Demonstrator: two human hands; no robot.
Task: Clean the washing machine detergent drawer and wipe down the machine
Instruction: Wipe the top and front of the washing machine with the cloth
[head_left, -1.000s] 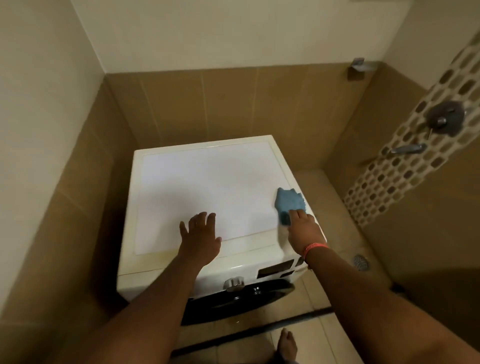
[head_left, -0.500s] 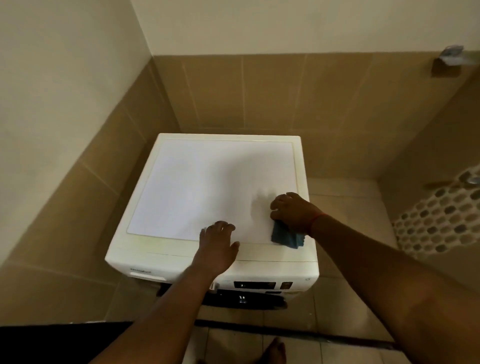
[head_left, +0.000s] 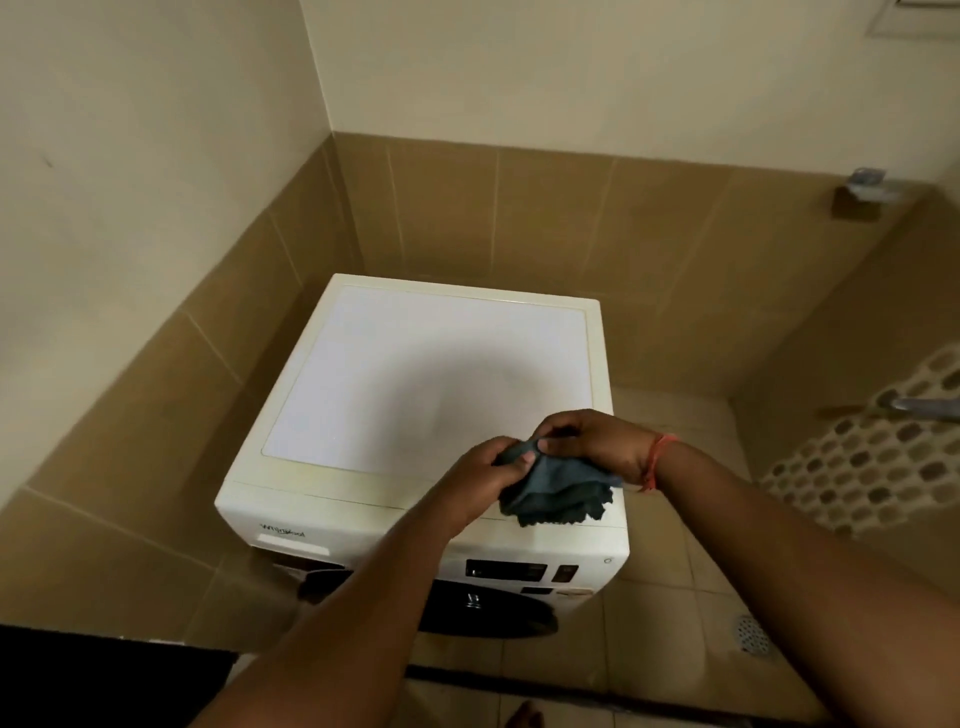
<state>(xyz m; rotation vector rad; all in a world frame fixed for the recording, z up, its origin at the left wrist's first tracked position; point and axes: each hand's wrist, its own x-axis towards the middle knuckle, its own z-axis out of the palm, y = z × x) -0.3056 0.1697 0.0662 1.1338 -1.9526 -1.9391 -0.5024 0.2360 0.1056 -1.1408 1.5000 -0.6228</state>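
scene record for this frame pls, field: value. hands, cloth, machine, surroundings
left hand: pinches the cloth's upper edge
right hand: pinches the same edge beside it
cloth: blue-grey, bunched, hanging between both hands over the machine's front right area; whether it touches the top is unclear
washing machine: white front-loader, top bare, dark door partly hidden by the left arm
control panel: dark display on the front, right of centre
wrist band: red, on the right wrist
floor drain: in the tiled floor right of the machine
wall tiles: tan, behind the machine

Both arms reach forward, left hand (head_left: 485, 475) and right hand (head_left: 597, 441) meeting, fingers curled and pinching together.
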